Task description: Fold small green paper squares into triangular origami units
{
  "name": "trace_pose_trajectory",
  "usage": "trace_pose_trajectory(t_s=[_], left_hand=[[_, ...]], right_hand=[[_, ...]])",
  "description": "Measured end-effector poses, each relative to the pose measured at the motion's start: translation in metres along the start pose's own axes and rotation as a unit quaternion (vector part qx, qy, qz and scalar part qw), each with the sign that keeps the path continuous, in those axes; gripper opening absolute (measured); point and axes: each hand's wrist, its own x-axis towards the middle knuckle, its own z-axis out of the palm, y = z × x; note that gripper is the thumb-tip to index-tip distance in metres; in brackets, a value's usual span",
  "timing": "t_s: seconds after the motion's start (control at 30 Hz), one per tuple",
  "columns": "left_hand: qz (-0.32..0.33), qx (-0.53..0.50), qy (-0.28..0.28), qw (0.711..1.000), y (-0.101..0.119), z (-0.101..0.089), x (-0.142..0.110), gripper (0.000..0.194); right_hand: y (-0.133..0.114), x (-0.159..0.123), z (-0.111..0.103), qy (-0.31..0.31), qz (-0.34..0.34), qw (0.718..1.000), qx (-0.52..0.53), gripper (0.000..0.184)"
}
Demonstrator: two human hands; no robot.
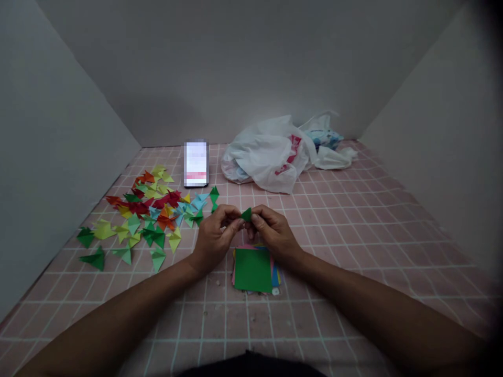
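A pink tiled floor (353,230) with pale grout lines is carrying everything, running back to where grey walls are closing it in on three sides. A scatter of folded paper pieces (149,214) in green, red, orange, yellow and light blue is lying across its left part, some overlapping, a few green ones sitting apart at the near left edge. A stack of square paper sheets (253,271), green on top with pink, blue and yellow edges showing beneath, is resting flat near the middle. A phone (195,163) is lying further back, and just beside it to the right a crumpled white plastic bag (267,154) is slumping, with a second, smaller bag (328,144) lying behind it near the back wall.
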Motion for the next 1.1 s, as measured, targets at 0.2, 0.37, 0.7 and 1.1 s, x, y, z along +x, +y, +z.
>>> trace_pose_trajectory(t_s=[0.2,0.37,0.7,1.1], left_hand=[[0.009,0.021,-0.003,1.0,0.001,-0.002,0.002,0.004],[0.026,0.022,-0.007,0.999,-0.002,-0.001,0.002,0.001],[-0.001,0.019,0.004,1.0,-0.005,0.001,0.003,0.01],[-0.038,0.006,0.012,0.999,-0.008,0.001,0.002,0.01]], right_hand=[[-0.003,0.0,0.0,-0.001,0.0,1.0,-0.014,0.026],[-0.002,0.001,-0.001,0.009,0.009,1.0,-0.013,0.018],[0.003,0.001,-0.001,0.041,0.015,0.998,-0.054,0.011],[0.007,-0.001,-0.002,0.048,-0.021,0.994,-0.092,0.004]])
